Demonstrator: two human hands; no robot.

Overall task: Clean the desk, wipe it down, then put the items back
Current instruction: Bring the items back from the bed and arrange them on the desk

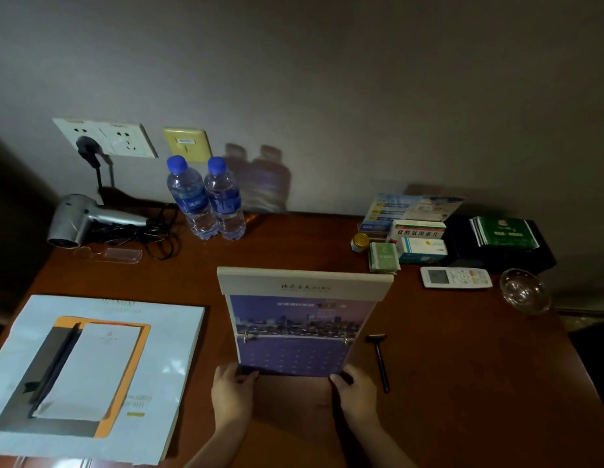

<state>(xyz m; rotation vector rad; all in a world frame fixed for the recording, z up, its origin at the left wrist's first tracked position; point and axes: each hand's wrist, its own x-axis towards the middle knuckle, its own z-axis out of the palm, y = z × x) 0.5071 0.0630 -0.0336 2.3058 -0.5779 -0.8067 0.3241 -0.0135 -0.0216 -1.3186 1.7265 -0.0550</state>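
Both hands — left hand (pixel 233 383), right hand (pixel 352 383) — pinch the ring-bound calendar (pixel 302 325) by its near corners; its length runs away toward the wall, above the tabletop (pixel 462 383).

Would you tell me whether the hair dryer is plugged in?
Plugged in: the hair dryer's black plug sits in the wall socket.

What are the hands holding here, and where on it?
Both hands, left and right, grip the ring binder by its near bottom corners.
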